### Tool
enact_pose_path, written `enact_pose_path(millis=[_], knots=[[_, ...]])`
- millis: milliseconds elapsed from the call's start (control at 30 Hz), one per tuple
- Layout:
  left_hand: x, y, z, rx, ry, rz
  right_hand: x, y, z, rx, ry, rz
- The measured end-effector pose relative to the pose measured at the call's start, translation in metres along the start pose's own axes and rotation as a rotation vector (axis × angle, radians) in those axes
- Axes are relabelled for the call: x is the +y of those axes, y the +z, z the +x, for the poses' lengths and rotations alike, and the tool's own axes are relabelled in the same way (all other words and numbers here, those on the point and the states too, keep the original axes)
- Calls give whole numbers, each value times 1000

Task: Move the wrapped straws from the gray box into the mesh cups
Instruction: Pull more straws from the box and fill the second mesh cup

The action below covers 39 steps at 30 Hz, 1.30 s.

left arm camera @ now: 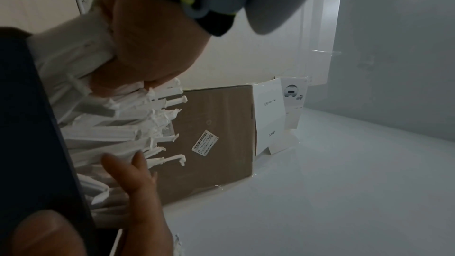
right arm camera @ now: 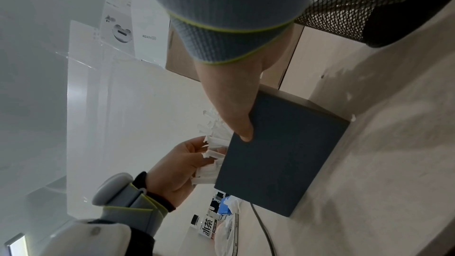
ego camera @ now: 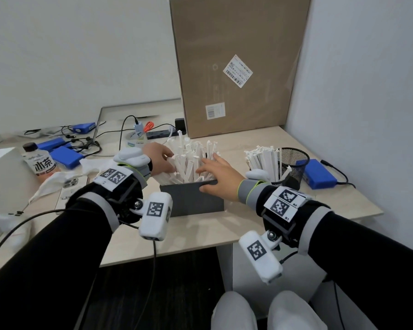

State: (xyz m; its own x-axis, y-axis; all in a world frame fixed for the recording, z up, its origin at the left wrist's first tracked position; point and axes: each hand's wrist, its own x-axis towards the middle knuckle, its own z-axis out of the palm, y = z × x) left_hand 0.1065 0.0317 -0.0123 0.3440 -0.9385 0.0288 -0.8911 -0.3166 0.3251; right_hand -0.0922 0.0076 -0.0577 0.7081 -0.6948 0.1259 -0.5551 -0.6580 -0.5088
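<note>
A light wooden desk (ego camera: 224, 234) fills the scene, with a tall cardboard carton (ego camera: 236, 63) standing at its far side against the wall. The gray box (ego camera: 192, 198) sits in the middle of the desk, near the front edge, packed with wrapped straws (ego camera: 188, 158) standing upright and leaning. To its right stands a black mesh cup (ego camera: 293, 163), already holding a bundle of straws on its left side. A blue pack (ego camera: 320, 173) lies just right of the cup, and a bottle (ego camera: 39, 163) lies far left among cables and tissue.

The left hand (ego camera: 159, 158) reaches into the box from the left, its fingers (right arm camera: 194, 144) curled among the straw tops; whether they actually grip any I cannot tell. The right hand (ego camera: 218, 176) lies over the box's near right corner, fingers (left arm camera: 133, 170) straight and spread against the straws, while its thumb (right arm camera: 242, 127) presses the outer front wall of the box.
</note>
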Motion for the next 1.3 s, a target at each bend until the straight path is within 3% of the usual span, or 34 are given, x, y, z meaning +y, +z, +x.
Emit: enact_pose_path(millis=[167,300,400,500,600,733,833,1067,1300], knots=[[0,-8,-3,75,41,-60,-3,-5,3,151,20,-14],[4,-19,-5,109,76,-77,-13,-10,15,355,-67,40],[11,-31,-7,98,73,-43,-31,-17,27,409,-101,72],[18,-40,-8,72,74,-3,-48,-21,39,340,-91,80],[22,-43,-7,61,59,7,-53,-14,50,245,28,35],[22,-41,-5,58,11,-79,-53,-8,53,269,138,241],[22,-39,-4,59,-38,-185,-51,-6,54,208,177,337],[33,-40,-10,4,-127,-556,-57,-11,53,204,150,347],[21,-38,-11,-142,-100,-602,-52,-9,59,123,125,327]])
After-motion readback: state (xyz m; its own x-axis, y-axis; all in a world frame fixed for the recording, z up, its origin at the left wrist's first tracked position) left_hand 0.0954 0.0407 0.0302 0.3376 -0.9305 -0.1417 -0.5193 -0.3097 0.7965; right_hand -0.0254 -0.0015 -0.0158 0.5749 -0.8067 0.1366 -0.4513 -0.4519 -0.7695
